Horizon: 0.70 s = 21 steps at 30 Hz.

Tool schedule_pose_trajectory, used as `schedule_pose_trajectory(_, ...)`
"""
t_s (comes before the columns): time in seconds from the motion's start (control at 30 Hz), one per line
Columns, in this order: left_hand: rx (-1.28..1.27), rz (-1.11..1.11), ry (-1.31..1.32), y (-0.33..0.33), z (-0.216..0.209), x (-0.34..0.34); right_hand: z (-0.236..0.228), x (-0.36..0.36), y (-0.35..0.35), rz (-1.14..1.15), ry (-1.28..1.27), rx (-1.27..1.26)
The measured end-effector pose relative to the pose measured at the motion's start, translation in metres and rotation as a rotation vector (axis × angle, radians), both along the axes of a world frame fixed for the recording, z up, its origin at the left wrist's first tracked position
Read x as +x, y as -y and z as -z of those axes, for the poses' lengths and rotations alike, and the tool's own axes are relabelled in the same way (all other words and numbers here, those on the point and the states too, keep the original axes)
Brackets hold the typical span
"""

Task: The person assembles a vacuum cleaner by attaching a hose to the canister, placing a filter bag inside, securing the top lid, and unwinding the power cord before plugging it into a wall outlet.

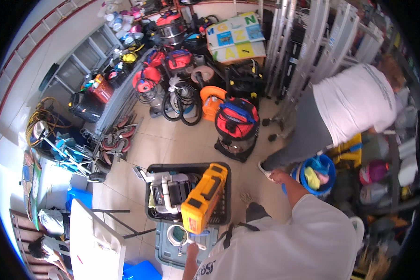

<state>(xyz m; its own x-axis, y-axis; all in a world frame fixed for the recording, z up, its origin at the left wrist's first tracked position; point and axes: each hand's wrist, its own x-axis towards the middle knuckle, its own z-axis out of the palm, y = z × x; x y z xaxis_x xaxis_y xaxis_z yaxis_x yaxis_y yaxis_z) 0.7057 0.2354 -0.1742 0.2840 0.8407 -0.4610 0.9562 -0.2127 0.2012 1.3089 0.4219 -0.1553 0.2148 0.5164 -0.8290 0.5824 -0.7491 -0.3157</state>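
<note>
My left hand is low in the head view, its fingers closed beside a white handle-like piece. Just left of it a small white tub with green contents stands on the grey lid of a storage box. My right hand reaches out to the right with curled fingers. A narrow blue piece shows under it; whether I grip that piece is unclear. Close by is a blue bucket holding yellow, pink and blue cloths. What lies inside either hand is hidden.
A black crate ahead holds a yellow tool case and grey-white equipment. Beyond stands a red-and-black vacuum cleaner. Another person bends toward shelves at right, near ladders. A white table is at lower left.
</note>
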Motion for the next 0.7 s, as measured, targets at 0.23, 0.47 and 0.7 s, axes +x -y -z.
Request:
schedule_pose_trajectory(0.23,-0.204,-0.433,0.082,0.019,-0.031,0.075,-0.013,0.051,-0.185,0.031,0.09,0.372)
schedule_pose_trajectory(0.47,-0.188,-0.628,0.091,0.001,-0.047,0.113,0.017,0.062,-0.316,0.119,0.368,0.696)
schedule_pose_trajectory(0.7,-0.141,-0.653,0.049,0.005,-0.067,0.131,0.027,0.056,-0.357,0.017,0.333,0.643)
